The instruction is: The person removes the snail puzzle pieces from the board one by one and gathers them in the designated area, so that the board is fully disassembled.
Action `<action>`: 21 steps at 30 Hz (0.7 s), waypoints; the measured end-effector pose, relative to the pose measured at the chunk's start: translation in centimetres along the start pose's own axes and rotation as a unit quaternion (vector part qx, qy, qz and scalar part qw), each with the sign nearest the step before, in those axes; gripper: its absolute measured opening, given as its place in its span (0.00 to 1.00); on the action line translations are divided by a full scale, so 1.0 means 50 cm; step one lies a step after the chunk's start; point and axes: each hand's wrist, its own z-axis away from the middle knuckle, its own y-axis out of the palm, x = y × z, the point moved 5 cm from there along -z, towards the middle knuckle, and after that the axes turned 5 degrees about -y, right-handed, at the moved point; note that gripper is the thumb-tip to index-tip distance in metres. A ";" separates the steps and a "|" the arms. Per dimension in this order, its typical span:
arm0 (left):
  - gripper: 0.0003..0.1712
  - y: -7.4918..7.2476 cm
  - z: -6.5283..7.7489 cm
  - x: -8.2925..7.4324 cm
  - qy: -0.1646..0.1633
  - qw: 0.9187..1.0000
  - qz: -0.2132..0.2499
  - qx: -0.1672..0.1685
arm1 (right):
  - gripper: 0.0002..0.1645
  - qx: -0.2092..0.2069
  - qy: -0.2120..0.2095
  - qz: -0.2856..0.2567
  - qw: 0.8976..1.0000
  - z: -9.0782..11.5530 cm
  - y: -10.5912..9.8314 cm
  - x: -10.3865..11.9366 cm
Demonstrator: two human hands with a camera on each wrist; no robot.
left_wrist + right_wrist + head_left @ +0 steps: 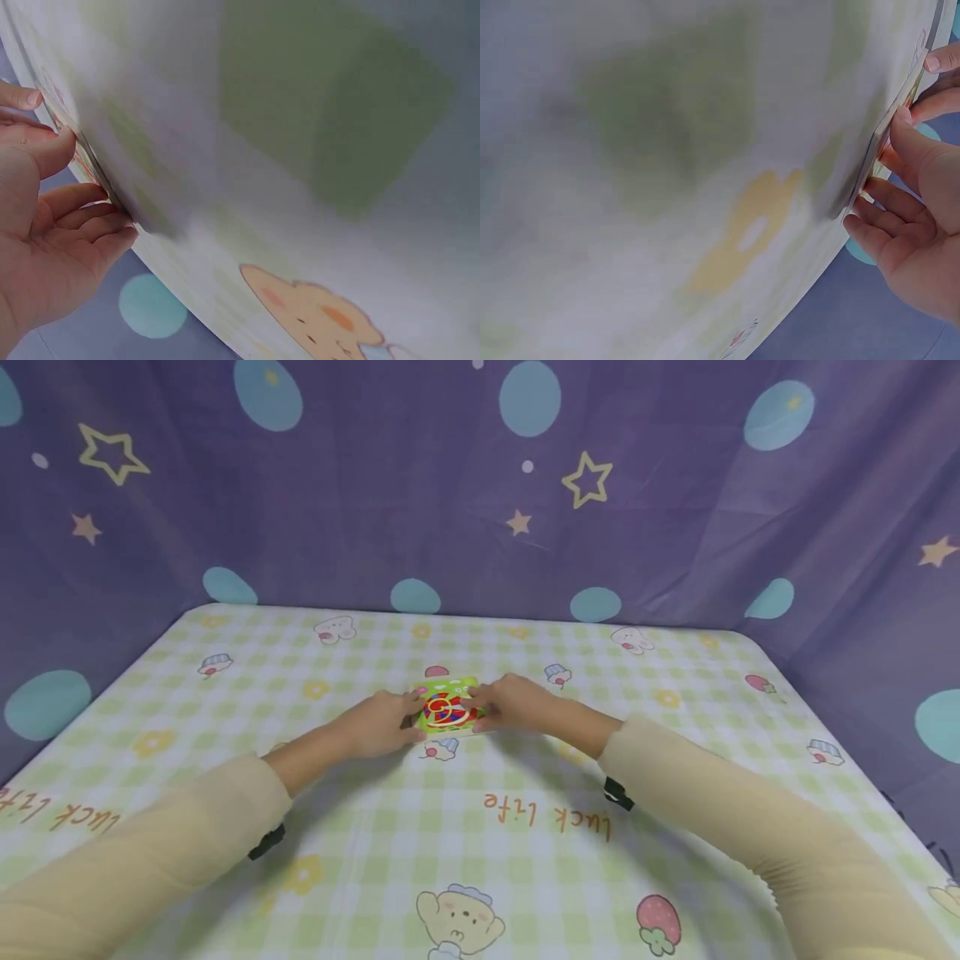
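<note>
A small, thin square picture board [447, 706], bright green with a red and blue spiral figure, lies near the middle of the table in the head view. My left hand [378, 724] holds its left edge, thumb at the near corner. At the opposite edge, my right hand [517, 702] grips it with thumb and fingers, some fingertips over the printed face. The left wrist view shows the board edge-on [96, 166], close over the cloth, with the left fingers [94, 217] along its side. From the right wrist, the right thumb [905, 127] touches its near edge.
A green-and-white checked tablecloth [420, 835] printed with cartoon animals, flowers and lettering covers the table. Behind hangs a purple curtain [450, 493] with stars and blue ovals. Dark straps [618, 793] show under both cream sleeves [690, 785].
</note>
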 end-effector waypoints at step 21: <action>0.35 0.028 0.045 -0.074 0.065 0.998 0.013 -0.005 | 0.29 -0.052 0.024 0.011 0.998 0.124 0.016 0.060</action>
